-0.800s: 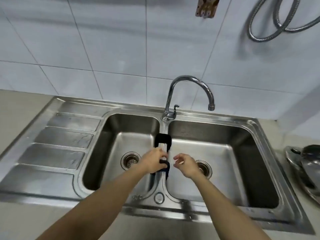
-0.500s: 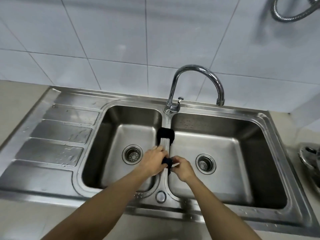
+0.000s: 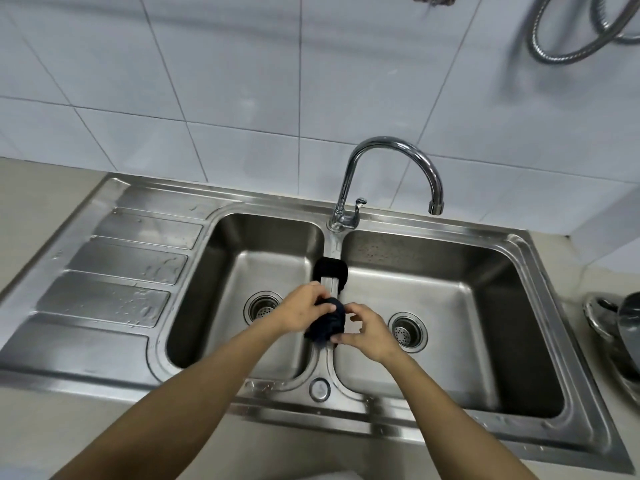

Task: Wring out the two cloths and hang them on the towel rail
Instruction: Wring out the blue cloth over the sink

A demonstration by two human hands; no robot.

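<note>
Two dark cloths are over the divider of a steel double sink [image 3: 540, 306]. The far cloth [image 3: 330, 268] lies draped across the divider below the tap. The near cloth [image 3: 327, 323] is bunched up just above the divider. My left hand [image 3: 299, 311] grips its upper left part. My right hand [image 3: 369, 332] pinches its lower right edge with thumb and fingers. No towel rail is in view.
A chrome swan-neck tap [image 3: 391, 178] stands behind the divider, its spout over the right basin. A ribbed draining board [image 3: 114, 271] lies to the left. Metal pots [image 3: 620, 327] sit at the right edge. A metal hose [image 3: 568, 36] hangs on the tiled wall.
My right hand has closed in on the near cloth. Both hands have lifted and bunched it off the divider. The far cloth has not moved.
</note>
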